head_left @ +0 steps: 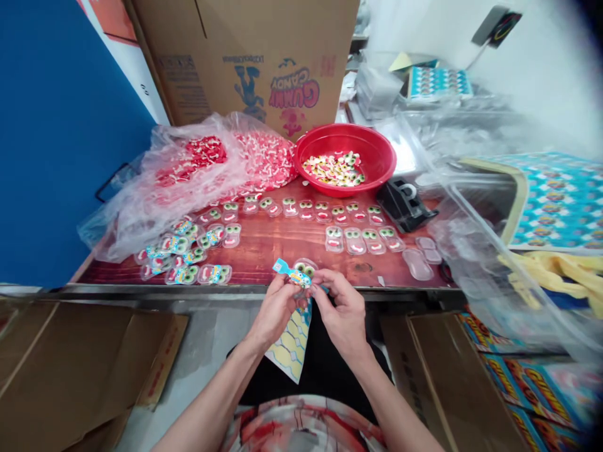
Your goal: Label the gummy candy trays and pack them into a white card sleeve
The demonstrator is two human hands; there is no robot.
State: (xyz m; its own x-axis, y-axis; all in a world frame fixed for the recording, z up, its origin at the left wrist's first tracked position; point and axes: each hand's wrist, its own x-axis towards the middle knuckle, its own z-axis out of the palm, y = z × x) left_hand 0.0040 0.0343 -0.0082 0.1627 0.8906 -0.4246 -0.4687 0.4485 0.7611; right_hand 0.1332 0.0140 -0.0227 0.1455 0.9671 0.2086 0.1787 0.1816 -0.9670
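Observation:
Over the table's front edge, my left hand (277,306) is closed around the lower left of a small clear gummy candy pack (306,266) with green eye candies inside. A blue printed sticker (299,278) lies across its middle, and one tail sticks out past my left fingers. My right hand (343,309) pinches at the right side of the pack, where the sticker's other end shows in blue between the fingers. Below my hands, a yellow backing sheet (288,346) with rows of sticker outlines rests on my lap.
Stickered packs (181,251) are heaped at left. Unstickered packs (355,240) stand in rows. Behind them are a plastic bag of red and white gummies (226,157), a red bowl (346,188) of eye candies and a black tape dispenser (405,204). Cardboard boxes (66,370) flank my legs.

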